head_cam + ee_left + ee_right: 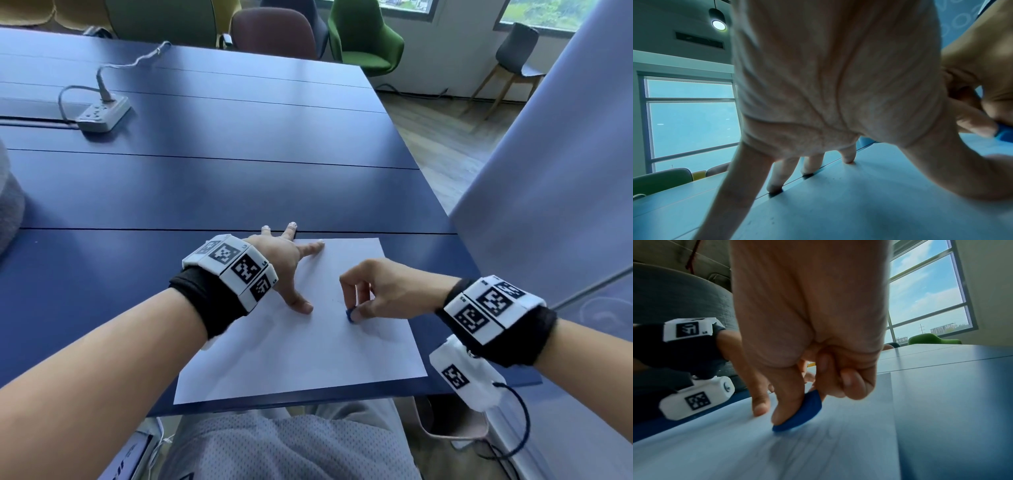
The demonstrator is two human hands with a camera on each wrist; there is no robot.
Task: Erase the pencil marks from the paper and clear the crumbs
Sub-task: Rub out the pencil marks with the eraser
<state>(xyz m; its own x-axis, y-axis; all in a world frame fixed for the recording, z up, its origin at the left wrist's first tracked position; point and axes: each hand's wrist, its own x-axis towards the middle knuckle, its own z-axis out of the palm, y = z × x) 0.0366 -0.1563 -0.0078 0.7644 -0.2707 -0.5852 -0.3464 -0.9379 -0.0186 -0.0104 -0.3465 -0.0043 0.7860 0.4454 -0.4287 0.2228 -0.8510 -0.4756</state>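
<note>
A white sheet of paper [308, 342] lies at the near edge of the blue table [205, 192]. My left hand [291, 263] is spread flat, fingers straight, pressing the paper's far left part, with some fingertips on the table beyond it. My right hand [359, 301] pinches a small blue eraser [350, 314] between thumb and fingers, its lower edge on the paper near the middle. In the right wrist view the eraser [801, 412] touches the sheet [818, 451] over faint grey pencil marks [830, 433]. The left wrist view shows my left hand's fingers [777, 178] splayed and the eraser [1004, 133] at the right edge.
A white power strip [102, 114] with a cable sits far left on the table. Chairs [363, 37] stand beyond the far edge. A pale panel [555, 192] rises at the right. My lap is just below the table's near edge.
</note>
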